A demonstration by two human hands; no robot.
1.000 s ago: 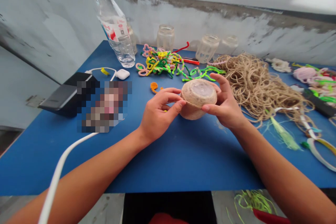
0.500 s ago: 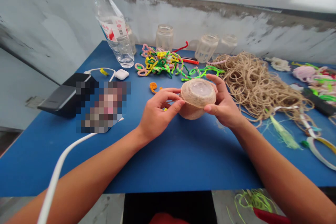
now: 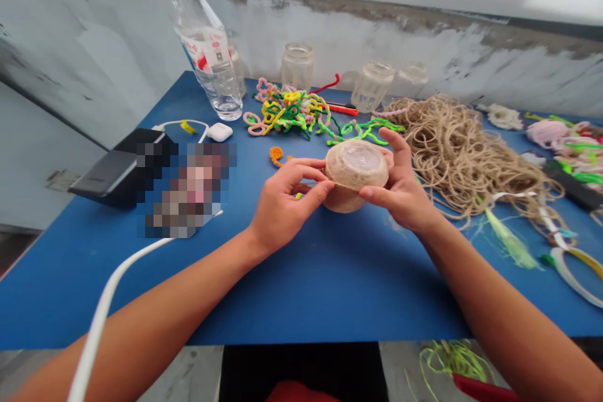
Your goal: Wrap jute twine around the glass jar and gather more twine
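Between both hands, above the blue table (image 3: 301, 289), is a jar wrapped in tan twine (image 3: 348, 191), tilted so that its round glass base faces up toward me. My left hand (image 3: 292, 201) grips its left side, thumb and fingers closed on the twine. On the other side my right hand (image 3: 400, 191) holds the jar with the thumb at the front, fingers behind and the index finger raised. A big heap of loose twine (image 3: 461, 151) lies just beyond my right hand. Behind the jar are tangled coloured pipe cleaners (image 3: 292, 110) and a small orange curl (image 3: 276, 156).
Clear glass jars (image 3: 298, 68) and a water bottle (image 3: 214, 69) stand along the wall. To the left are a dark box-shaped device (image 3: 120, 166), a white earbud case (image 3: 219, 132) and a white cable (image 3: 108, 301). A red-black cutter (image 3: 342, 108) and white tape (image 3: 560, 257) lie farther right.
My right thumb has slid slightly left along the front of the jar, and the right index finger has shifted a little. The jar stays held at nearly the same spot.
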